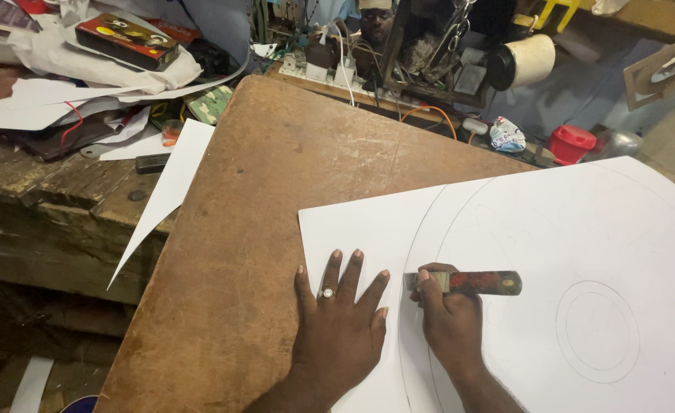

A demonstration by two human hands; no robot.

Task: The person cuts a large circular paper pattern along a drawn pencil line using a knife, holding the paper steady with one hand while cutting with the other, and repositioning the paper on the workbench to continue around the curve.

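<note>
Near the sheet's (551,252) left edge, left hand (339,321) lies spread; right hand's (450,321) grip pinches a cutter (467,282).

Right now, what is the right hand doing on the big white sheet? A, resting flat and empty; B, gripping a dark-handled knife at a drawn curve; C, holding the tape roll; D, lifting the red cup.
B: the right hand grips a dark-handled knife at a pencilled arc on the white sheet.

Two bare forearms enter from the lower edge, no sleeves showing on either; the left hand (337,321) wears a small silver-coloured ring with a pale round stone (326,293) on one finger; the right hand (450,317) carries no ring or band; fingernails on both are short and unpainted.
</note>
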